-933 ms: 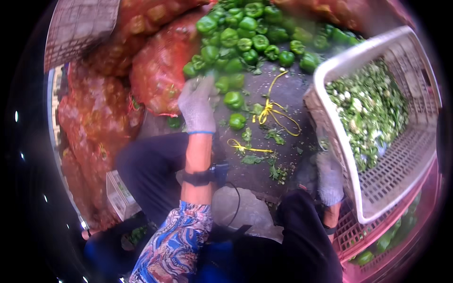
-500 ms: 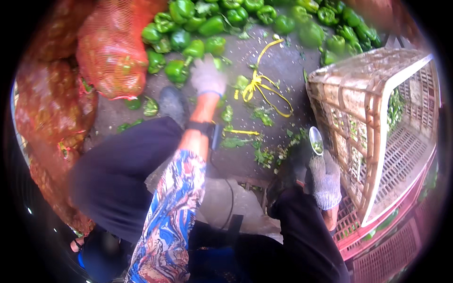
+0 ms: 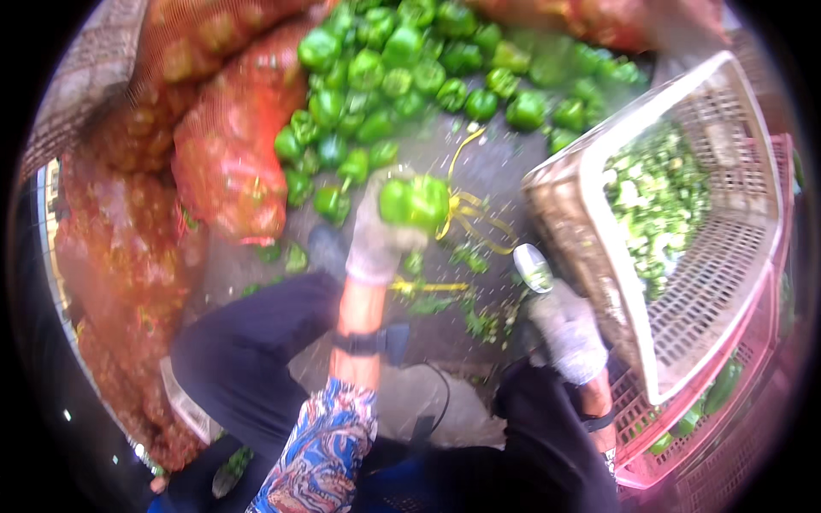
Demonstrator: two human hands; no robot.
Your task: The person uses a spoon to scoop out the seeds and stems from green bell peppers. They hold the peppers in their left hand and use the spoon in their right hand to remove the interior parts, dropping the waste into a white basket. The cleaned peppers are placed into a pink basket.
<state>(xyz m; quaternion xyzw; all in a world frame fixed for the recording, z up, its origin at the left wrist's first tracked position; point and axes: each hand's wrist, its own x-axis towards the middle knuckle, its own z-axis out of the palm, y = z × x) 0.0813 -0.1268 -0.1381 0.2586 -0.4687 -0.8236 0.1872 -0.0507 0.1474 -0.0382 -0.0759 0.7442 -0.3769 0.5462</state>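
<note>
My left hand [image 3: 375, 244], in a pale glove, is closed round a green bell pepper [image 3: 414, 202], held up over the dark floor in the middle of the view. Lower right, my gloved right hand [image 3: 569, 338] grips a spoon-like metal tool [image 3: 533, 267] with a shiny oval end; its handle is hidden in the fist. Beyond my left hand lies a heap of green bell peppers [image 3: 402, 81]. Close to the right hand stands a dirty white plastic crate [image 3: 571, 244], tilted, with green and pale cut pieces [image 3: 654, 205] inside.
Red mesh sacks [image 3: 231, 158] fill the left side. Under the white crate is a pink crate [image 3: 629, 470] with green vegetables in it. Yellow string [image 3: 462, 158] and leafy scraps [image 3: 481, 318] lie on the floor between my legs.
My left hand has come back from the heap's edge and now holds up a bell pepper. The view has shifted, showing more of the crate's inside. My right hand keeps its tool.
</note>
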